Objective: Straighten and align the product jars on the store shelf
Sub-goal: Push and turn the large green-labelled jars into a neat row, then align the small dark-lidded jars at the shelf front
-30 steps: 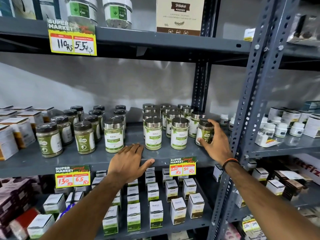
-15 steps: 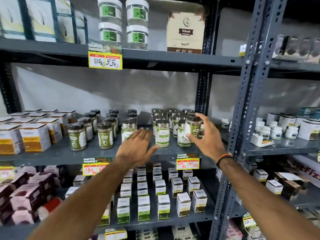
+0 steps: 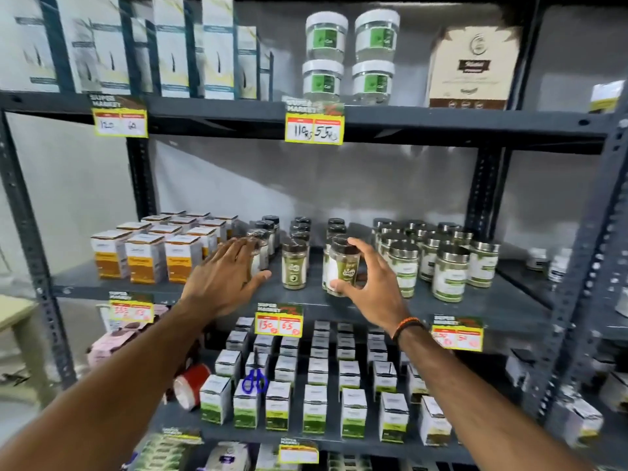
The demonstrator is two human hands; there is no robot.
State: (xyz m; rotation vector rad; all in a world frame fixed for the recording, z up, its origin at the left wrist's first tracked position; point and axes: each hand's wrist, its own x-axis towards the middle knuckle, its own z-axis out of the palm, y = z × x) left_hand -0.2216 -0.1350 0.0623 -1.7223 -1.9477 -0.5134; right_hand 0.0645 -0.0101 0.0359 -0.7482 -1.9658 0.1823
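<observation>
Dark-lidded green jars stand in rows on the middle shelf (image 3: pixel 306 295). My right hand (image 3: pixel 368 285) grips one dark-lidded jar (image 3: pixel 341 266) at the front of the right row, tilted slightly. My left hand (image 3: pixel 226 278) is spread with fingers apart over the front jar of the left row (image 3: pixel 260 248), thumb low beside it; contact is unclear. Another dark-lidded jar (image 3: pixel 294 265) stands upright between my hands. To the right stands a group of silver-lidded jars (image 3: pixel 448 273) with green and white labels.
Orange and white boxes (image 3: pixel 146 258) sit left of the jars. Price tags (image 3: pixel 278 323) hang on the shelf edge. Small boxes (image 3: pixel 317 407) and blue scissors (image 3: pixel 253 382) fill the lower shelf. White tubs (image 3: pixel 350 56) stand above. A steel upright (image 3: pixel 577 300) rises at right.
The view has shifted left. My right hand left the silver-lidded jars and now grips a dark-lidded jar. My left hand has risen from the shelf edge to the left row.
</observation>
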